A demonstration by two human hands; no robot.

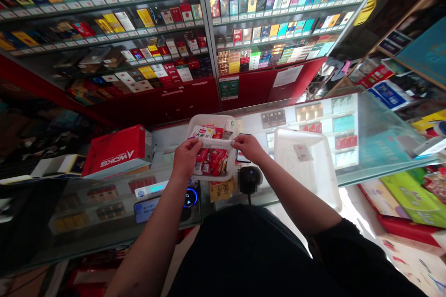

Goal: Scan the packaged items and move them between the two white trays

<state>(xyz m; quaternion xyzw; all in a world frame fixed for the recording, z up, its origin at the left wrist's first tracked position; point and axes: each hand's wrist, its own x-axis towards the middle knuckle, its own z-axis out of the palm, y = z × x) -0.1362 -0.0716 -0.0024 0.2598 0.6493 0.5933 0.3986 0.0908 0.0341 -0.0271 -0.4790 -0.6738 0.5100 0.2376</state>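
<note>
Your left grip (187,157) is narrow, fingertips pinched on one end of a pale strip (216,143). Your right grip (250,147) is also narrow, pinched on the other end. Strip runs nearly level between the two, over the white basket (228,171); can't tell what it's made of.

Basket sits on the glass desk (379,148), between and under both grips. Red packets (216,161) lie in it on your side of the strip; a white packet (204,132) with red print shows on the far side, along with more small packs.

Phone (243,156): just under the right grip, partly covered by it. Yellow packet (223,189): nearer you than both grips, by the basket's near edge. Black rounded device (250,180): nearer you than the right grip, part of it pixelated. Round device with a lit blue ring (190,197): on your side of the left grip, partly behind your left forearm.

Red box (114,151), "AWDKG" on its side: left of the left grip. White tray (325,171): right of the right grip, one small pale packet (303,152) lying in it. Shelves (139,1) of small boxes stand beyond both grips.
</note>
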